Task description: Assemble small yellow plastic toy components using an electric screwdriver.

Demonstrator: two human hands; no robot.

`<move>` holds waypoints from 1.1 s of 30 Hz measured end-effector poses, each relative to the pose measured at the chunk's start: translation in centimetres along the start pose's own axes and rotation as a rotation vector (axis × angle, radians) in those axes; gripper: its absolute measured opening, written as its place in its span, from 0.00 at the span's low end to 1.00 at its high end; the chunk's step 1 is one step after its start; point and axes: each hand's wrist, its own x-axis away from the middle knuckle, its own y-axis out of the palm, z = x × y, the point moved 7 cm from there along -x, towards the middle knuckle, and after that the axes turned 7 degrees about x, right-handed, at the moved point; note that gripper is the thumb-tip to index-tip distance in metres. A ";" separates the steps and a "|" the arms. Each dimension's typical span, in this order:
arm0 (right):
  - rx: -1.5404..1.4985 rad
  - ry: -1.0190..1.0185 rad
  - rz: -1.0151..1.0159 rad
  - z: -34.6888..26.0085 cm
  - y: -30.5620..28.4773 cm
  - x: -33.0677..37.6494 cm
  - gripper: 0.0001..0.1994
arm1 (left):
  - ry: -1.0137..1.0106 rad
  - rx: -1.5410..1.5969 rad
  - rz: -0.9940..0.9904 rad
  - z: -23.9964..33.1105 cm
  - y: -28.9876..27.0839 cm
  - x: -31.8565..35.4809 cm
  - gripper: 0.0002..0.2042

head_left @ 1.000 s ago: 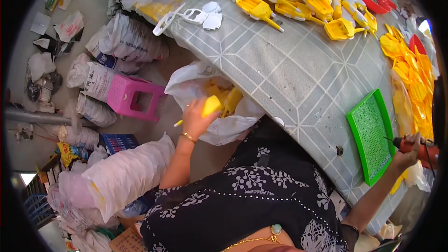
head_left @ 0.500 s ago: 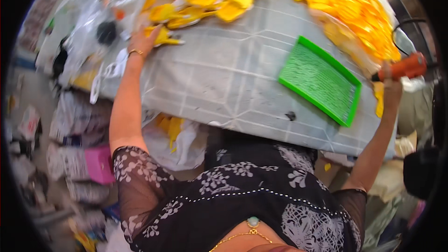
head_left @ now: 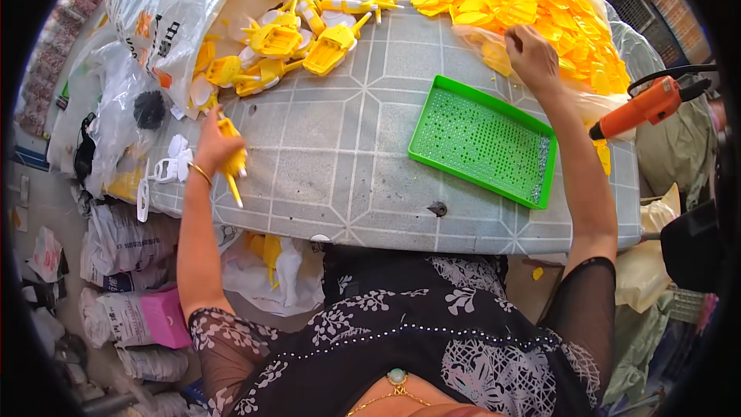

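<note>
Left hand [head_left: 214, 147] grips yellow plastic part [head_left: 234, 161]; right hand [head_left: 531, 54] touches yellow pile [head_left: 532, 8].

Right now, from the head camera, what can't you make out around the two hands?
- Right hand: palm faces down on the yellow parts pile; any grip is hidden.
- Green tray: the contents along its right edge are too small to identify.
- Left hand: its fingers cover the middle of the yellow piece.
</note>
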 end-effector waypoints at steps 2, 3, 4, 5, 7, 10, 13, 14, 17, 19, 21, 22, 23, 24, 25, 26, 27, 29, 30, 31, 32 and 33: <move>0.032 -0.055 0.077 1.2 2.0 -3.1 0.09 | 0.229 -0.066 -0.043 7.1 1.9 3.5 0.47; 0.087 -0.008 -0.057 1.3 3.7 -4.6 0.11 | 0.368 -0.059 -0.054 9.8 2.6 5.3 0.47; 0.078 -0.022 -0.056 0.5 4.3 -5.8 0.11 | 0.463 -0.061 -0.114 13.0 3.5 7.1 0.46; 0.183 -0.060 -0.166 -0.4 5.6 -6.7 0.14 | 0.561 -0.062 -0.176 16.3 4.5 8.5 0.46; 0.286 -0.103 -0.276 -1.2 7.0 -7.7 0.16 | 0.683 -0.073 -0.304 20.6 6.9 10.2 0.46; 0.246 -0.120 -0.619 -1.2 9.9 -7.7 0.28 | 0.757 0.051 -0.526 24.1 10.3 10.4 0.47; 0.291 -0.168 -0.576 -3.2 10.0 -7.3 0.28 | 0.822 0.042 -0.607 26.0 13.0 9.6 0.48; 0.324 -0.190 -0.553 -3.5 10.4 -7.4 0.27 | 0.832 0.059 -0.650 26.4 13.7 9.5 0.48; 0.278 -0.205 -0.434 -3.8 10.8 -8.5 0.22 | 0.859 0.029 -0.664 26.9 14.4 9.3 0.47; 0.109 -0.110 -0.172 -0.7 10.2 -9.2 0.17 | 0.924 0.093 -0.480 27.2 14.0 8.5 0.42; 0.010 0.098 -0.116 2.0 9.6 -10.0 0.19 | 0.877 0.221 -0.374 26.9 12.9 7.3 0.37; -0.278 0.292 -0.285 0.6 9.5 -10.1 0.17 | 0.894 0.213 -0.215 26.0 11.8 6.9 0.33; -0.282 0.283 -0.290 -0.8 8.4 -9.8 0.17 | 0.684 0.349 -0.275 25.7 11.2 6.0 0.32; -0.580 0.245 -0.380 -2.7 8.2 -9.0 0.15 | 0.471 0.481 -0.333 25.4 11.0 5.2 0.31; -0.883 0.196 -0.474 -5.4 7.9 -7.9 0.14 | 0.456 0.658 -0.298 25.0 11.2 4.0 0.31; -1.037 0.127 -0.486 -8.3 7.1 -6.3 0.13 | 0.189 0.923 -0.414 25.2 11.4 3.3 0.30; -1.191 0.060 -0.495 -11.3 6.0 -4.5 0.12 | -0.092 1.177 -0.523 26.0 11.5 3.3 0.29; -1.151 -0.133 -0.460 -16.8 3.6 -2.1 0.13 | -0.167 1.458 -0.681 27.0 11.4 3.7 0.27; -1.109 -0.232 -0.445 -18.8 2.6 -0.9 0.13 | -0.171 1.595 -0.783 27.1 11.8 3.7 0.25; -1.082 -0.203 -0.453 -19.9 2.0 0.2 0.14 | -0.187 1.661 -0.788 26.6 12.3 3.4 0.18; -1.022 -0.333 -0.351 -20.9 0.8 0.7 0.15 | -0.227 1.675 -0.644 26.4 12.2 3.7 0.15; -0.960 -0.462 -0.248 -21.9 -0.5 1.3 0.16 | -0.266 1.683 -0.498 26.0 11.9 4.0 0.13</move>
